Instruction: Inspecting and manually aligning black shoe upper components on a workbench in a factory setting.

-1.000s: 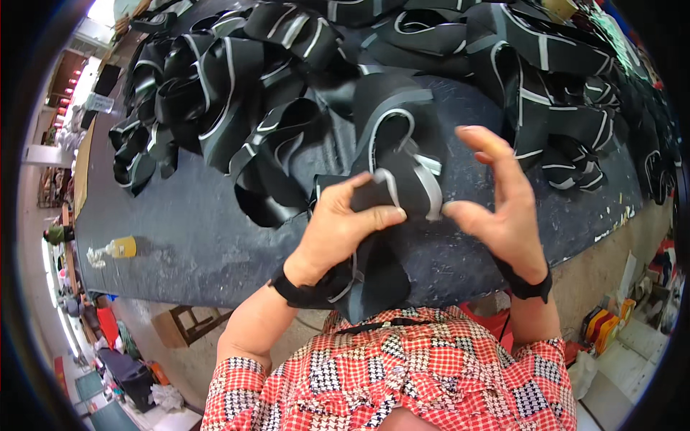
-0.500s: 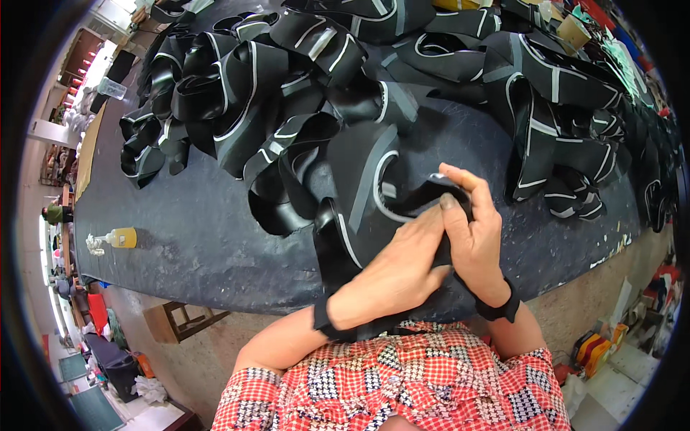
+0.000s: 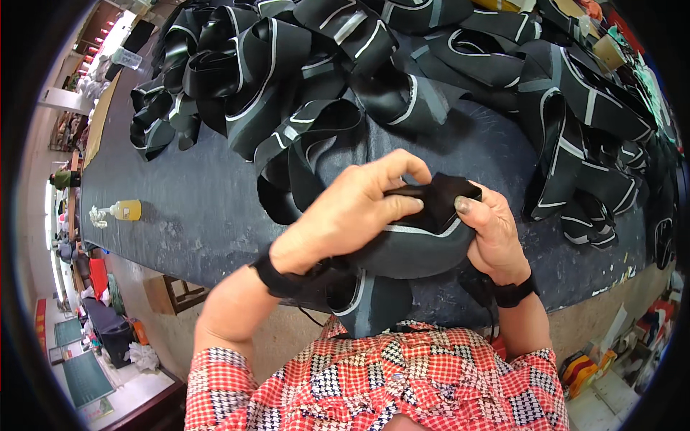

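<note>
Between left fingers (image 3: pixel 399 208) and right fingers (image 3: pixel 479 215) curves a black, white-trimmed band (image 3: pixel 425 255).

By the near-left edge of the dark tabletop (image 3: pixel 187 233), a brown wooden stool (image 3: pixel 159 295) stands on greyish-brown floor (image 3: pixel 172 334); farther left of the tabletop, a white-topped table (image 3: pixel 133 391) bears green mats (image 3: pixel 88 377).

A dark, scuffed tabletop (image 3: pixel 194 187) bears black pale-lined pieces (image 3: pixel 289 61) heaped toward its far and right edges, and, near its left edge, a yellow bottle (image 3: pixel 129 210), perhaps upright.
</note>
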Available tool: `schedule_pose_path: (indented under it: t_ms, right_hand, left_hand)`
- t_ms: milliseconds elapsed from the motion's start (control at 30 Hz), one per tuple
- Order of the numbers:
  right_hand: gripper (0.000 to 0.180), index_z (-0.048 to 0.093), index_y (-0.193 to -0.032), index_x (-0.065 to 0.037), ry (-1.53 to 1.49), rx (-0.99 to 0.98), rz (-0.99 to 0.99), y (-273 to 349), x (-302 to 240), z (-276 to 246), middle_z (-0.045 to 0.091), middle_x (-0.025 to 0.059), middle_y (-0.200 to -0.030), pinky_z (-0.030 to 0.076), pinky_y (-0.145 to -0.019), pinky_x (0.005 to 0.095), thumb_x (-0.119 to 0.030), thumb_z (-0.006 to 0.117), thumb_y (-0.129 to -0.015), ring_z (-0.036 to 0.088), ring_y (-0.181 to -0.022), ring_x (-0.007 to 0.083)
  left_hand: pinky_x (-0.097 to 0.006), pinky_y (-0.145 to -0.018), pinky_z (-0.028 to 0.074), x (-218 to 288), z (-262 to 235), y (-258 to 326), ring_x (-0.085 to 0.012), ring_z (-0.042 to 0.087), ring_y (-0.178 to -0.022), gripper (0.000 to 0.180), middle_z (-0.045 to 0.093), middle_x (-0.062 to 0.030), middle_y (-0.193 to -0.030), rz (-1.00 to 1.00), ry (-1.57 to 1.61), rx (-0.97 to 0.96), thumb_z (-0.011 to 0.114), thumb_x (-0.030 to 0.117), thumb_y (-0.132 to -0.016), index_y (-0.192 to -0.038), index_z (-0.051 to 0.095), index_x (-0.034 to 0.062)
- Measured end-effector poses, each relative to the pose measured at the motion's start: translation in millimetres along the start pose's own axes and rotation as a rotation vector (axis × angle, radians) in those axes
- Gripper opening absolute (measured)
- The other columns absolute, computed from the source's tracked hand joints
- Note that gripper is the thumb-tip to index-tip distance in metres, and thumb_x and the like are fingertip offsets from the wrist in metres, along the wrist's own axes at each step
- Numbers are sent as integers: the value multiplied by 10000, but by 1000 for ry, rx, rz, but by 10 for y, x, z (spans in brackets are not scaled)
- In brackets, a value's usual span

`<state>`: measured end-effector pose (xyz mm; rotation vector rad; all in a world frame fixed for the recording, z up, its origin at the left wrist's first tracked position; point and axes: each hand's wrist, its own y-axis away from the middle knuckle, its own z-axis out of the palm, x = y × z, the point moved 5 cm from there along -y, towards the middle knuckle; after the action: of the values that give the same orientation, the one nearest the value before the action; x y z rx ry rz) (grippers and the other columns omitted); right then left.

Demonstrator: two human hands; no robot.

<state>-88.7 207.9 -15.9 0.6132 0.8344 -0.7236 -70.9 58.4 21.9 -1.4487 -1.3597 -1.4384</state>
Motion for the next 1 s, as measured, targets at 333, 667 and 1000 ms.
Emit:
schedule_pose_path:
  t_ms: [333, 667, 1000]
  right_hand:
    - [227, 520, -994, 32, 74, 36, 137, -54, 53, -110, 579, 40, -896, 433, -716, 206, 35, 523, -767, 532, -788, 70]
    - [171, 597, -921, 21, 441, 152, 71, 44, 54, -10, 606, 17, -817, 434, -678, 199, 11, 555, -756, 539, -755, 62]
    - [119, 634, -888, 17, 480, 89, 76, 58, 47, -53, 614, 7, -770, 435, -657, 187, -28, 629, -779, 540, -718, 51]
  left_hand:
    - [-195, -725, 436, -471, 180, 215, -42, 532, -776, 112, 599, 12, -852, -230, 680, 60, 561, 91, -859, -939, 579, 16]
    - [-192, -650, 437, -521, 298, 302, -36, 529, -740, 107, 597, -2, -797, -56, 324, 278, 563, 81, -855, -913, 542, -7]
    - [-197, -688, 475, -556, 296, 313, -86, 589, -755, 175, 637, -44, -866, -303, 643, 153, 593, 47, -826, -984, 599, -26]
